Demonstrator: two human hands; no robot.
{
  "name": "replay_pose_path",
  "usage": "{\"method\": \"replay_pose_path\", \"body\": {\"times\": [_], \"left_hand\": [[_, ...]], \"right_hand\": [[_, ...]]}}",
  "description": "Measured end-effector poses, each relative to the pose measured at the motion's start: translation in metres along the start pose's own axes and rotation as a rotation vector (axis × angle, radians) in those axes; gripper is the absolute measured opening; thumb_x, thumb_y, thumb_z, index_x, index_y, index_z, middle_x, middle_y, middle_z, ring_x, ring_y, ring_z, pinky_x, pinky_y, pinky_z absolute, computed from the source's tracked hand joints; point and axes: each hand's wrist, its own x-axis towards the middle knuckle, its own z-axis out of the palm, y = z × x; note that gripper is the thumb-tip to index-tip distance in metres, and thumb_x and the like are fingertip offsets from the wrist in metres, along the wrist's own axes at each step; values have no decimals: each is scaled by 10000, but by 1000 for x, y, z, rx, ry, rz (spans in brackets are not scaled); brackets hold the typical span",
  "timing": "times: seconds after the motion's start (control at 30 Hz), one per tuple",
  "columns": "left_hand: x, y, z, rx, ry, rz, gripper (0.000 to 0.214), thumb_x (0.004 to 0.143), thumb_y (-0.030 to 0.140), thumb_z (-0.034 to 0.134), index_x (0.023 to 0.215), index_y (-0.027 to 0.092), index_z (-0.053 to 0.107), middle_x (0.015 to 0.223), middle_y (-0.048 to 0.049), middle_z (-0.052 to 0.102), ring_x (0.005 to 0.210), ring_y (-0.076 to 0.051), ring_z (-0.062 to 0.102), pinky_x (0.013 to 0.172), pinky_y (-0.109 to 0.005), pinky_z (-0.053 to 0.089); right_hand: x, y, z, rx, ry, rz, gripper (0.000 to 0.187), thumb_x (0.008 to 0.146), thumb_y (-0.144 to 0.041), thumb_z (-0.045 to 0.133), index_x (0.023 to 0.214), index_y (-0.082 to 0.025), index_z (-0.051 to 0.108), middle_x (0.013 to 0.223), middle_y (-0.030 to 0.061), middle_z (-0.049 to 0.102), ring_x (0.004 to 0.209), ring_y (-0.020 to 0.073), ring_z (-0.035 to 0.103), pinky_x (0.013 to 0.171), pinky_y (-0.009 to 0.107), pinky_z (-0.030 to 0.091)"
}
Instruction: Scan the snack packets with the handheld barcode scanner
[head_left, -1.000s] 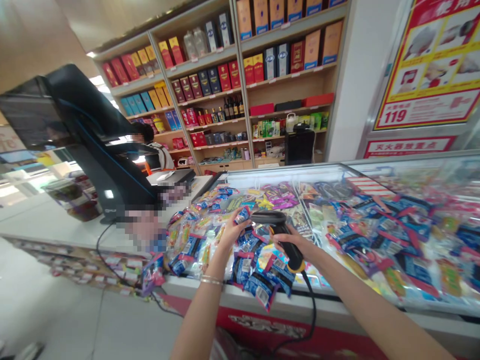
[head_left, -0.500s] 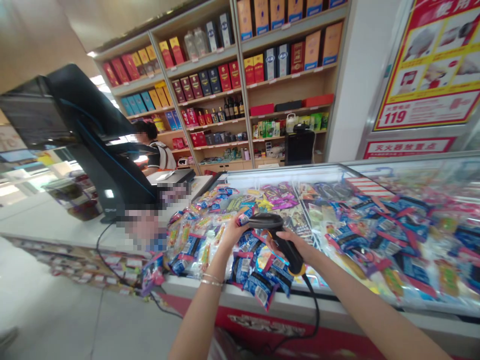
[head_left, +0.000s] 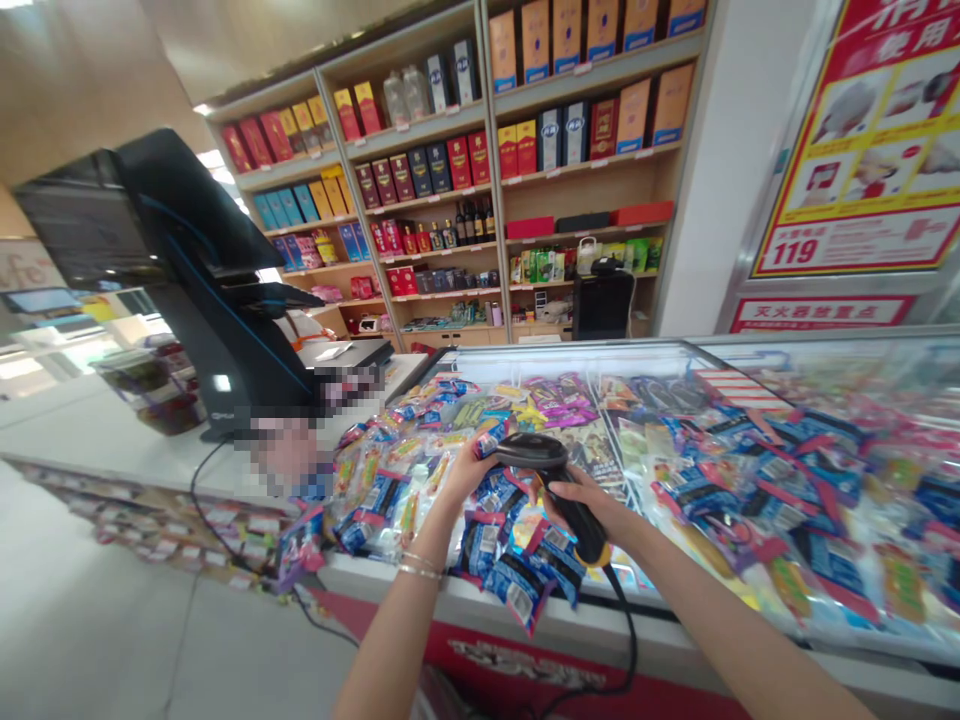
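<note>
My right hand is wrapped round the handle of a black barcode scanner, whose head points left. A blue-and-red snack packet is gripped in my left hand, close by the scanner's head, which hides part of the fingers. Below both hands, a pile of blue snack packets with barcodes lies on the freezer's front edge. The scanner's black cable hangs down over the red front.
A glass-topped chest freezer full of packets spans the front. To the left, a checkout monitor and stacked tubs stand on a white counter. Shelves of boxes line the back wall; a poster hangs at right.
The camera view has shifted slightly. The person behind the monitor is now mostly hidden, with only some clothing showing. Both hands keep hold of the scanner and the packet.
</note>
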Motion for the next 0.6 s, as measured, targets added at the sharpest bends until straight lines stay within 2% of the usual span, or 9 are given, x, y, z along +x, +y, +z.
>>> {"method": "replay_pose_path", "body": {"times": [0.13,0.37,0.6], "left_hand": [[-1,4,1,-1,33,-6,328,610,218,736,932,192,679,976,-33,711,963,-209,629,926,-344,460],[-3,12,2,51,31,33,290,609,208,712,896,189,675,942,-30,719,915,-202,628,930,-350,454],[0,-1,-1,66,20,44,291,654,224,693,944,203,685,968,-26,715,930,-204,632,903,-332,470]], "right_hand": [[1,5,-2,-18,-19,7,379,763,-510,596,847,-140,619,474,-24,516,371,76,382,404,221,283],[1,6,-1,22,-3,21,360,753,-493,615,858,-150,595,488,-30,507,370,78,379,389,219,284],[1,6,-2,-20,9,31,350,770,-487,576,817,-142,607,471,-18,504,366,79,380,394,218,287]]}}
